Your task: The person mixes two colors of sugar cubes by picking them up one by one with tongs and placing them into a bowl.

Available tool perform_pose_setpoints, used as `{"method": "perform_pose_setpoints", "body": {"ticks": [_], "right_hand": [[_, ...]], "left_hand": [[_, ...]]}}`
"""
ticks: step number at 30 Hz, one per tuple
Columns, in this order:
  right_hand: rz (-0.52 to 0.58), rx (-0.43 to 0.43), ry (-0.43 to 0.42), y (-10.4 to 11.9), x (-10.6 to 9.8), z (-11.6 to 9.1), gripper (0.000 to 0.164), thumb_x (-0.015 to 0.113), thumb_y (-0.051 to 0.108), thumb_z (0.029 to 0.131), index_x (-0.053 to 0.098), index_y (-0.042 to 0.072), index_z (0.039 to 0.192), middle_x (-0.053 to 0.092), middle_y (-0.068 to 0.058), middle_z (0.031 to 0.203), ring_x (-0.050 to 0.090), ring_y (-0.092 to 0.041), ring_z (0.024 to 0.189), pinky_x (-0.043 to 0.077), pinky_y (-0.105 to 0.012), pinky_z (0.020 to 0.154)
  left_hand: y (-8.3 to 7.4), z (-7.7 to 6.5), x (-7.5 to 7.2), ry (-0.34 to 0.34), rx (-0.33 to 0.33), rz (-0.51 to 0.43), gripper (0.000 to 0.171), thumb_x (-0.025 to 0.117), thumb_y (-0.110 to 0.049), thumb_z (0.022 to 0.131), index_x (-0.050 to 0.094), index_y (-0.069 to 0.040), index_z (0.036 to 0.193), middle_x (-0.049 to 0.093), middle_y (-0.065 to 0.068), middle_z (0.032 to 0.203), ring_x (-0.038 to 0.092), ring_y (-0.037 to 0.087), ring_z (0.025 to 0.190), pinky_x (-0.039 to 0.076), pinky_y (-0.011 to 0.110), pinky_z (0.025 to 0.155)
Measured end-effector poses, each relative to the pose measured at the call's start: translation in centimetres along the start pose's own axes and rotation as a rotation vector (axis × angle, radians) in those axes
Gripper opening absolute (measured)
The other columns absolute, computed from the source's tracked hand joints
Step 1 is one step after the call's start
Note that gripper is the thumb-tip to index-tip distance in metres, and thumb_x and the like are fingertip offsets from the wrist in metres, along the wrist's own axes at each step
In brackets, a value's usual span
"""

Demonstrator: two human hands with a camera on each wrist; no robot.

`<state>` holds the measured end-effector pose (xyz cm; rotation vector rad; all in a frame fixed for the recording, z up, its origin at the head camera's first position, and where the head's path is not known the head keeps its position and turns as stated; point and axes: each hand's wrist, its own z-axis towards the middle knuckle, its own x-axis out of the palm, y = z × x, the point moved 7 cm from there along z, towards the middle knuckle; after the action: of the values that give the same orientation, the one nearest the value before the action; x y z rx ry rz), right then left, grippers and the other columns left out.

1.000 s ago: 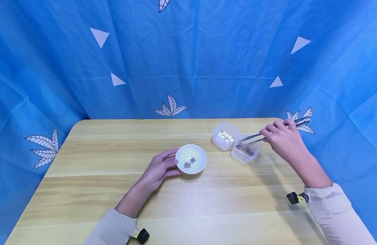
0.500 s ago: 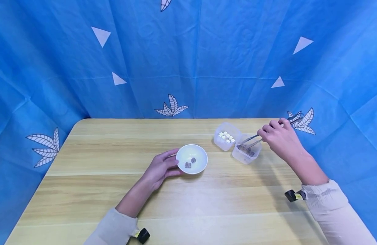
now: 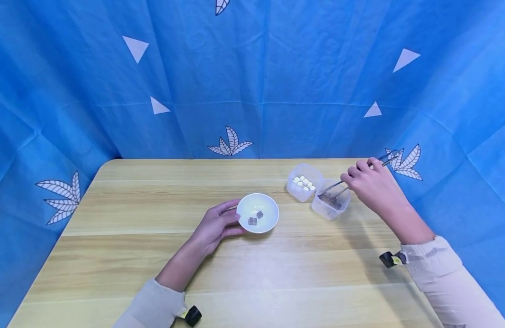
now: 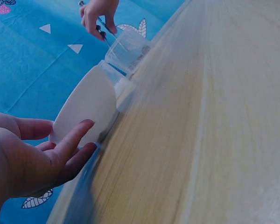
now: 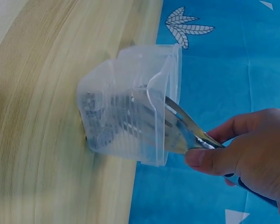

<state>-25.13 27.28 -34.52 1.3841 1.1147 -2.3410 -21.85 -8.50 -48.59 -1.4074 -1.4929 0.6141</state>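
Observation:
My left hand (image 3: 217, 223) holds a small white bowl (image 3: 256, 204) by its left side, fingers around the wall and one fingertip at the rim. Inside the bowl lie a few brownish-grey cubes (image 3: 252, 221). With my right hand (image 3: 369, 187) I grip metal tongs (image 5: 192, 135), thumb on one side and fingers on the other. The slotted ends of the tongs reach down into a clear plastic tub (image 3: 325, 212) among dark cubes (image 5: 95, 109). Seen through the tub's wall in the right wrist view, the tong ends are blurry.
A second clear tub (image 3: 296, 195) with several white pieces (image 3: 303, 181) stands directly left of the first, farther back. Both stand on a light wooden table (image 3: 154, 255), right of the bowl. Behind the table's far edge hangs a blue curtain (image 3: 252, 82).
My right hand has shifted a little to the left with the tongs, whose ends stay inside the tub. My left hand and the bowl hold still.

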Motion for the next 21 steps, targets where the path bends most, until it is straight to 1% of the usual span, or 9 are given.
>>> {"method": "perform_pose_setpoints", "body": {"ticks": [4,9,14,18,21], "right_hand": [[0.013,0.009,0.010,0.24,0.33,0.24,0.029,0.065,-0.015,0.085,0.073,0.010,0.097,0.068,-0.010,0.085,0.058,-0.035,0.090,0.048,-0.052,0.086],[0.042,0.047,0.029,0.35,0.64,0.19,0.023,0.069,-0.012,0.085,0.073,0.009,0.094,0.067,-0.010,0.082,0.054,-0.031,0.081,0.046,-0.049,0.077],[0.088,0.069,0.053,0.34,0.87,0.03,0.022,0.072,-0.010,0.084,0.072,0.009,0.094,0.067,-0.009,0.081,0.052,-0.030,0.079,0.044,-0.047,0.074],[0.104,0.057,0.016,0.38,0.82,-0.03,0.022,0.071,-0.011,0.083,0.070,0.009,0.091,0.064,-0.008,0.077,0.049,-0.029,0.077,0.042,-0.047,0.073],[0.106,0.053,0.011,0.39,0.91,-0.06,0.021,0.071,-0.011,0.083,0.070,0.009,0.091,0.063,-0.008,0.077,0.048,-0.029,0.077,0.042,-0.046,0.073]], "left_hand": [[0.02,-0.03,0.05,0.008,0.004,0.004,0.056,0.058,0.003,0.099,0.049,-0.008,0.153,0.056,0.024,0.147,0.069,0.032,0.119,0.067,0.043,0.091],[0.05,-0.07,0.14,0.013,0.002,0.012,0.055,0.058,0.002,0.099,0.049,-0.008,0.153,0.056,0.025,0.147,0.070,0.032,0.117,0.067,0.043,0.091],[0.07,-0.13,0.17,0.019,0.004,0.016,0.055,0.058,0.002,0.099,0.049,-0.008,0.153,0.056,0.025,0.147,0.070,0.032,0.118,0.067,0.043,0.091],[0.11,-0.15,0.07,0.021,0.004,0.014,0.055,0.058,0.002,0.099,0.048,-0.008,0.153,0.056,0.025,0.148,0.070,0.032,0.118,0.067,0.043,0.091],[0.11,-0.18,0.01,0.020,0.001,0.011,0.056,0.058,0.002,0.099,0.048,-0.008,0.153,0.055,0.025,0.148,0.069,0.032,0.119,0.067,0.043,0.092]]}}
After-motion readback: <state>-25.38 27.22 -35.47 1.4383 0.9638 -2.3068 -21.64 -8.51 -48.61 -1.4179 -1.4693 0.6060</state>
